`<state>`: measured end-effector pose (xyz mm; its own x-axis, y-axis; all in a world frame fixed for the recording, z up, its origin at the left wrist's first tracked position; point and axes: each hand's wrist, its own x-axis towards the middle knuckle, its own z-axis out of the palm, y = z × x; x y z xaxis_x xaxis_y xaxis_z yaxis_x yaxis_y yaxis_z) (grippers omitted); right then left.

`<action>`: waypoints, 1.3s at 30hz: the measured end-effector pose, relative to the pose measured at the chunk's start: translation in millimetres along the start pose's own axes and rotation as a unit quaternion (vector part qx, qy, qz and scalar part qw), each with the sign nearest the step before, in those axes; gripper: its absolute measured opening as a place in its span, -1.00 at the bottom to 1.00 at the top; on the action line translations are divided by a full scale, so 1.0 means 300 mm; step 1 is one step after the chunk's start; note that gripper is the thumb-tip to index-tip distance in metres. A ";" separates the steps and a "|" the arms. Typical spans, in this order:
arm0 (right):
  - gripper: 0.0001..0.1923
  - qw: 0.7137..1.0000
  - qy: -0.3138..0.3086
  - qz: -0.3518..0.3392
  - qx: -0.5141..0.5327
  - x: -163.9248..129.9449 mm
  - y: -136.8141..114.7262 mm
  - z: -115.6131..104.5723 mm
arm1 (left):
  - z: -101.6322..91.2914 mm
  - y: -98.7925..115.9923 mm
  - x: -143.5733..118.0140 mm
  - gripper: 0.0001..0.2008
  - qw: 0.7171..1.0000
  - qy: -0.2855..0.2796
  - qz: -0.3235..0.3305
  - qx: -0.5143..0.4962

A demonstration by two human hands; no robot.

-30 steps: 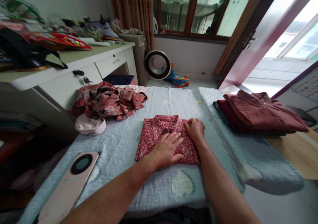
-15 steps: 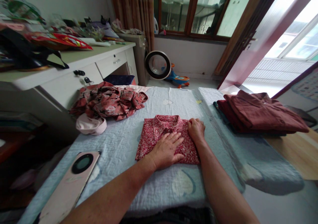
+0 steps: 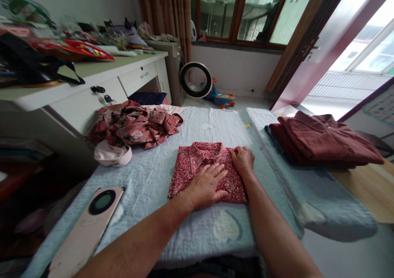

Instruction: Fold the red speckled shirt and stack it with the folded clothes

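A folded red shirt (image 3: 185,169) with a small pale pattern lies on the light blue quilted cover, its collar at the far side. My left hand (image 3: 207,186) rests flat on the middle of the shirt, fingers stretched out, holding nothing. At the shirt's right edge, my right hand (image 3: 244,161) has its fingers curled over the fabric near the upper corner. Its fingertips are partly hidden, but they appear to grip the edge.
On the right sits a stack of folded dark red clothes (image 3: 326,140). A crumpled red patterned garment (image 3: 135,124) and a pale pink cloth band (image 3: 113,154) lie at the left. Nearer is a pink phone-shaped panel (image 3: 83,228). A cluttered desk (image 3: 107,74) stands beyond.
My right hand has shifted very slightly left along the shirt's edge. My left hand and the shirt look the same.
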<state>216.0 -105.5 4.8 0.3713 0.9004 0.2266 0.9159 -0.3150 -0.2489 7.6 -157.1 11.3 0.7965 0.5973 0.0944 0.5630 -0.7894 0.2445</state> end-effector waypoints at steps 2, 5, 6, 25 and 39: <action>-0.73 1.000 0.002 0.000 -0.001 0.003 0.002 0.004 | -0.001 0.000 0.000 -0.31 1.000 0.000 0.000 0.000; -0.73 1.000 0.002 0.002 -0.009 0.006 0.006 0.008 | -0.002 0.001 -0.001 -0.31 1.000 0.001 0.001 0.001; -0.73 1.000 0.002 0.002 -0.011 0.007 0.007 0.009 | -0.002 0.000 0.000 -0.31 1.000 0.000 0.001 0.001; -0.73 1.000 -0.008 0.005 0.007 0.011 0.014 0.004 | -0.003 0.001 -0.001 -0.30 1.000 -0.002 0.001 -0.003; -0.83 0.990 0.069 -0.056 0.114 0.006 0.033 0.013 | -0.013 0.004 -0.001 -0.30 1.000 0.001 0.002 -0.005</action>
<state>225.2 -105.8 -0.8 0.3007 0.8716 0.3872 0.9002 -0.1252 -0.4170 7.3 -157.8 15.3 0.7987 0.5938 0.0972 0.5571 -0.7908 0.2535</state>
